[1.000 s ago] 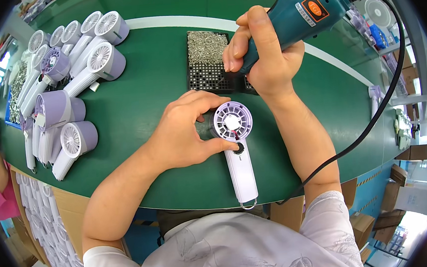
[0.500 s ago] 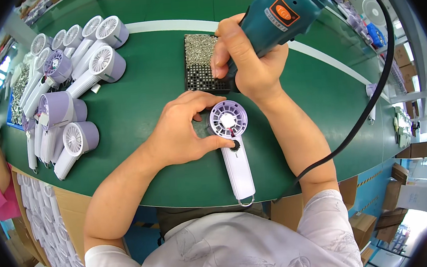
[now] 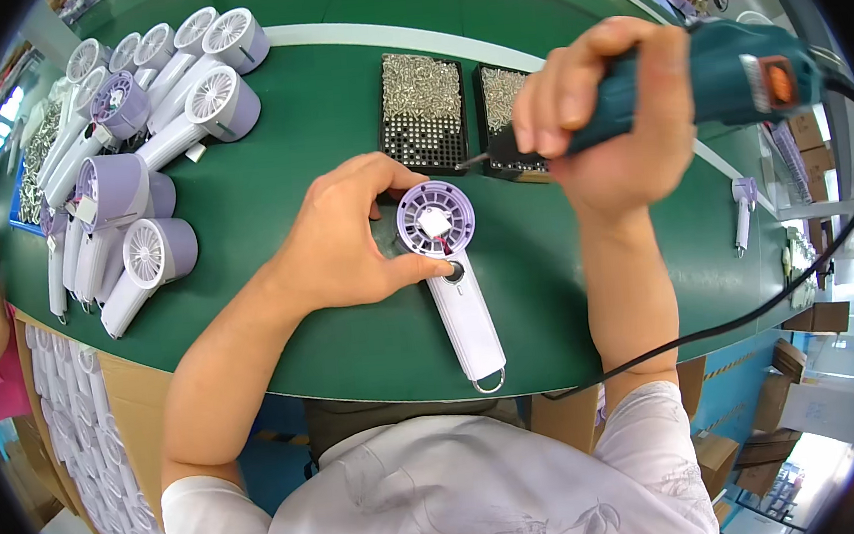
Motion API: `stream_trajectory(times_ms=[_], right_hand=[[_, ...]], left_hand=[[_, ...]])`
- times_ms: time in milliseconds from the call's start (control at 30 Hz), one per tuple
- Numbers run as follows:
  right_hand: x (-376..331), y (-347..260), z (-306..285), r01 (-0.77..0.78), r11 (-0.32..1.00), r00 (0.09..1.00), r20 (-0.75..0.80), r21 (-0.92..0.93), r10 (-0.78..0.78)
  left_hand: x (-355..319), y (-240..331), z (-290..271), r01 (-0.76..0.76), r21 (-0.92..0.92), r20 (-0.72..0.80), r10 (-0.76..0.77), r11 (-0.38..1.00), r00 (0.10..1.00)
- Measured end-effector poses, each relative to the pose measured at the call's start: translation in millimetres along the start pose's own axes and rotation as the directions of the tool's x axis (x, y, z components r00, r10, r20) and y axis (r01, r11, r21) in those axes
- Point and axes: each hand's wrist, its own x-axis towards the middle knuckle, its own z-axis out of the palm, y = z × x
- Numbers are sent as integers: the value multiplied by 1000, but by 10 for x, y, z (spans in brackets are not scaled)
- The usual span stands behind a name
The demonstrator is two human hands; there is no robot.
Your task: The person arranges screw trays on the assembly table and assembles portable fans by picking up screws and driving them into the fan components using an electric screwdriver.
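My left hand (image 3: 340, 239) grips a white and lilac handheld fan (image 3: 469, 324) by its round head, thumb by the dark button and fingers at the far rim. The fan lies on the green table with its handle and metal loop toward me; its open head shows a white part and a red wire. My right hand (image 3: 615, 112) is closed around a teal electric screwdriver (image 3: 708, 79), raised and slightly blurred. Its bit points left, close to the near edge of a black screw tray (image 3: 422, 117) full of small silver screws.
A second screw tray (image 3: 504, 100) sits partly behind the screwdriver. Several fans (image 3: 151, 264) crowd the table's left side, near a blue bin (image 3: 27, 213) of small parts. One fan (image 3: 745, 212) lies far right. The screwdriver's black cord (image 3: 733, 328) crosses my right forearm. A carton (image 3: 100, 443) of white parts stands lower left.
My right hand has swung the screwdriver rightward and tilted it nearly level, uncovering the second tray. The fan, still in my left hand, appears slightly further left and up.
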Motion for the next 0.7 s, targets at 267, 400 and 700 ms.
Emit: stream_trajectory(times_ms=[267,400,700], right_hand=[[11,-294,77,-164,984,930,324,-63,176],[-109,-163,36,-124,992,973,197,-7,123],[-134,-128,69,-119,978,957,241,-173,159]], left_hand=[[1,-15,-1,32,-29,12,-32,999,999],[-2,-23,3,30,-38,14,-29,999,999],[3,-16,0,39,-36,18,-38,999,999]])
